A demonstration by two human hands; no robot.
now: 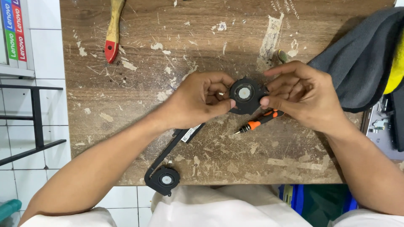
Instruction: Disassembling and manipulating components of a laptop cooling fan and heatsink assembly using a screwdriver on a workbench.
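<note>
While two hands (198, 98) (305, 94) grip one fan (245, 94); another fan (165, 180) lies apart.

Repair workshop: scarred workbench (126, 126), screwdriver (259, 122), fan (163, 180)

The table (126, 126) carries everything. Near its middle, both hands hold one fan (246, 94) above the top: the left hand (198, 101) is on the left of the fan, the right hand (305, 94) on its right, and the thumbs touch its near edge. Just under the right hand lies a screwdriver (261, 122), its tip toward the person. A second fan (164, 180) sits at the near edge, left of centre, and a heat pipe (174, 141) runs from it up under the left hand. A brush (112, 29) lies at the far left. A cloth (362, 59) covers the far right corner.
</note>
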